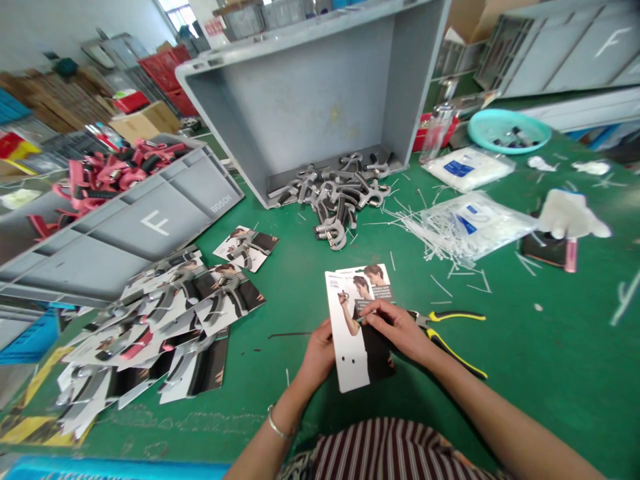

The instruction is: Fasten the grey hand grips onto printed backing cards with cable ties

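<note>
My left hand (320,353) holds a white and black printed card (353,363) by its left edge, with its fingers hidden behind it. The card has small punched holes near its bottom. My right hand (395,327) pinches at the card's face near its middle; whatever lies between the fingertips is too small to make out. A second card (383,273) shows behind the first. Just right of my right hand, pliers with yellow and black handles (457,347) lie spread on the green table (280,300).
Carded grips (165,313) are piled at left beside a grey crate of red grips (165,223). Loose grey grips (340,193) spill from a tipped grey crate (305,93). White ties (435,233), plastic bags (467,167), a glove (570,213) and a turquoise tray (480,137) lie at right.
</note>
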Available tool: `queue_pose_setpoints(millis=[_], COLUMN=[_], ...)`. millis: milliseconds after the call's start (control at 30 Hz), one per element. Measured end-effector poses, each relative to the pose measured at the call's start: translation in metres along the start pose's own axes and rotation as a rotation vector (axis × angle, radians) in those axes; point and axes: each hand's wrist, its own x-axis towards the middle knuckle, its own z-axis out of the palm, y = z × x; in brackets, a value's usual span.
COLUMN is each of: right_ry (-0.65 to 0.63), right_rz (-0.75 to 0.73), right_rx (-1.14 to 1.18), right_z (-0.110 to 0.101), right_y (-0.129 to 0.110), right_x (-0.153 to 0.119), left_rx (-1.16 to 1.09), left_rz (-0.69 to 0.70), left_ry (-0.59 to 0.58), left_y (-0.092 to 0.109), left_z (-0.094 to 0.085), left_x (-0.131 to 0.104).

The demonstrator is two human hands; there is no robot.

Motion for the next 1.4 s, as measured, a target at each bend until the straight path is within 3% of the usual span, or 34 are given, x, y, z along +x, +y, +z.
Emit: queue_pose_setpoints(millis=[600,767,867,1100,1200,1400], right_ry=[0.010,-0.108,-0.152,0.023,0.003,0.039], right_rz=[-0.012,-0.194,-0.256,-0.104,-0.066,-0.106], right_rx=[-0.027,-0.280,-0.415,-0.307,-0.266,-0.390], right_z=[0.005,0.004,0.007,0.014,0.015,0.022], right_y=[0.003,-0.011,-0.017,-0.011,-0.013,-0.012], right_x=[-0.001,0.000,-0.003,-0.004,-0.003,-0.004], left_rx=[0.056,0.183,0.136,-0.468,-0.440,-0.301], left_rz=[-0.020,0.069,0.138,-0.131,-0.207,-0.160], left_ry=[-0.031,0.133,0.179,0.054,0.042,0.068], left_y=[0.004,0.003,0.005,0.021,0.031,0.025], left_z=[-0.005,-0.003,-0.001,-0.006,-0.006,0.000], left_x=[0.001,0.002,0.000,-0.013,-0.016,-0.009])
